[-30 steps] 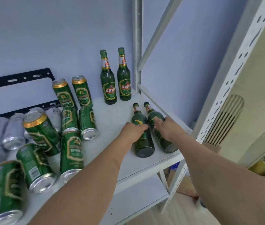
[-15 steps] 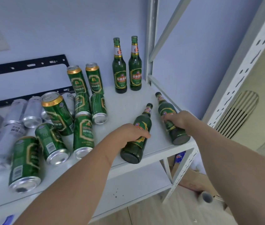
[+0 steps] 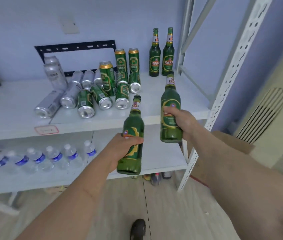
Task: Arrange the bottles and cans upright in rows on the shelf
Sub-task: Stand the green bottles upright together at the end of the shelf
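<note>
My left hand point(image 3: 120, 149) grips a green glass bottle point(image 3: 133, 129) round its body, held nearly upright in front of the white shelf point(image 3: 189, 94). My right hand point(image 3: 180, 120) grips a second green bottle point(image 3: 170, 99), upright, at the shelf's front right edge. Two more green bottles point(image 3: 161, 54) stand upright at the back right corner. Left of them two green cans point(image 3: 127, 60) stand at the back and a third green can point(image 3: 107, 77) stands further forward. Several green cans point(image 3: 101, 99) and silver cans point(image 3: 68, 94) lie on their sides.
A lower shelf point(image 3: 163, 156) carries a row of clear water bottles point(image 3: 54, 156). White perforated uprights point(image 3: 230, 71) frame the right side. A black bracket point(image 3: 75, 47) is fixed to the wall behind. A cardboard box point(image 3: 232, 142) sits on the floor at right.
Both hands have lifted the two lying bottles off the shelf and turned them upright. The view has pulled back and down, so the lower shelf now shows.
</note>
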